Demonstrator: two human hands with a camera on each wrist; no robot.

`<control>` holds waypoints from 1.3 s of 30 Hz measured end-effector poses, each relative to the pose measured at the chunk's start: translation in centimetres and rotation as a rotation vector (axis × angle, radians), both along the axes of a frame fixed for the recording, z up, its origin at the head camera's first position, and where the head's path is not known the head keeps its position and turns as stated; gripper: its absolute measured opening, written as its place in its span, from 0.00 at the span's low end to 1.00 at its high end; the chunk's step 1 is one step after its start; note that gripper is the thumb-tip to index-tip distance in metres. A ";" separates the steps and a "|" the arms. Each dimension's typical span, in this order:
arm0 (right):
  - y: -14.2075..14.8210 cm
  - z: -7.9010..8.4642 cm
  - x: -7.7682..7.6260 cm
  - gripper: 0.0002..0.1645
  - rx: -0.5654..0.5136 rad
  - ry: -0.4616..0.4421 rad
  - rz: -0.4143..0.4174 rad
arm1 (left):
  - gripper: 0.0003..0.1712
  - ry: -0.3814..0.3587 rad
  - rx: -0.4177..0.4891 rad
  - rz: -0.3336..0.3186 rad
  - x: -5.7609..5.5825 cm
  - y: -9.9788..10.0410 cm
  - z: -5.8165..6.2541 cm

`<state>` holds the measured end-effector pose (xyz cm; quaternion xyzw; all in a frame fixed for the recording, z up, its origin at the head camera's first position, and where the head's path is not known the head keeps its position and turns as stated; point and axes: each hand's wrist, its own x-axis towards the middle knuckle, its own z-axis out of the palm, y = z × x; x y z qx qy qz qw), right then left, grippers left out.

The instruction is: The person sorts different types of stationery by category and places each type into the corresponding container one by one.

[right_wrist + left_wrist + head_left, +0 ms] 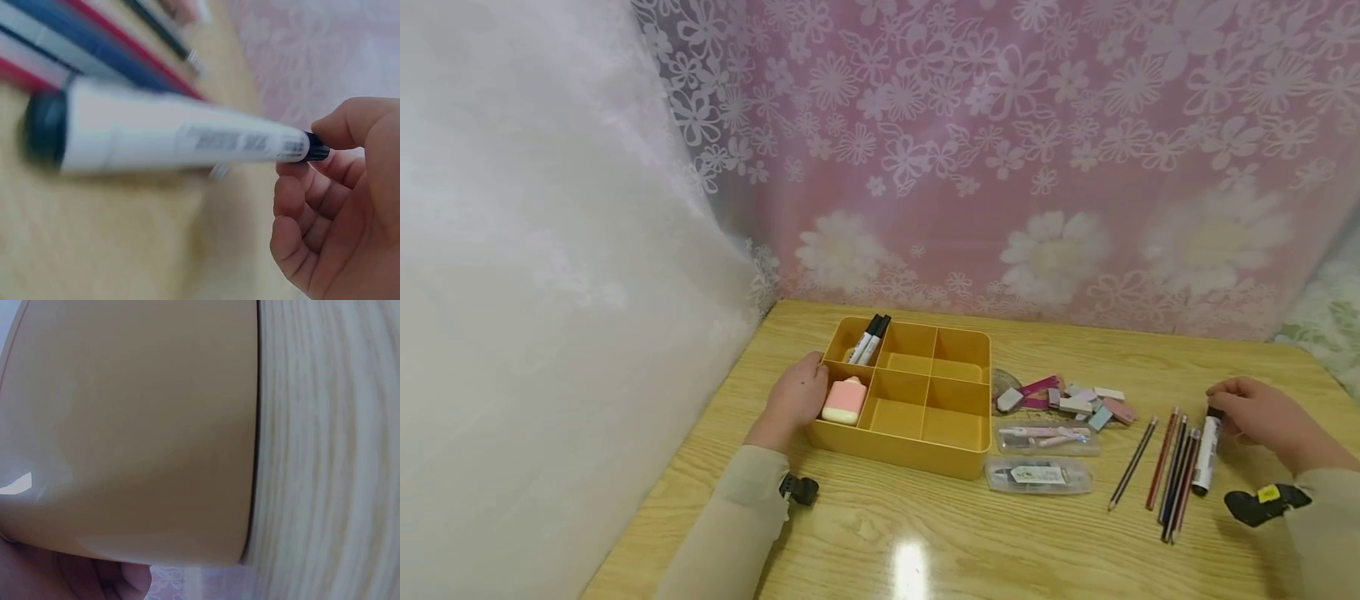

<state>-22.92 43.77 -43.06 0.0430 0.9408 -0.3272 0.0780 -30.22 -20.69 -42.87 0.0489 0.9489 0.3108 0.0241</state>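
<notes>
On the table's left half stands a yellow compartment box (895, 454), my left hand (801, 390) holding its left wall. In the left wrist view the box's side (137, 425) fills most of the picture, and curled fingers (134, 578) show at its lower edge. Two black-capped markers (868, 340) lean in the back left compartment. A pink and cream bottle-shaped thing (845, 400) lies in the front left one. At the right, my right hand (1262, 417) pinches a white marker (181, 131) by its black end between thumb and fingers.
Several pencils (1172, 475) lie left of the marker. A pile of erasers (1082, 402) sits behind them, beside a magenta strip (1039, 390). Two clear plastic cases (1078, 478) lie close to the box's right wall. A floral curtain (1000, 167) hangs behind the table.
</notes>
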 end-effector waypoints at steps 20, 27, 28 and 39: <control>-14.0 9.0 -2.7 0.22 0.064 0.191 0.268 | 0.31 -0.012 0.012 0.007 0.0 0.3 0.2; -19.6 11.4 -3.6 0.17 0.053 0.252 0.340 | 0.31 -0.022 0.021 0.010 0.1 0.1 0.1; -20.4 11.7 -3.7 0.17 0.043 0.254 0.355 | 0.31 -0.022 0.021 0.010 0.1 0.1 0.1; -27.4 14.2 -5.6 0.17 -0.094 0.253 0.424 | 0.30 -0.017 0.030 0.011 0.1 0.2 0.1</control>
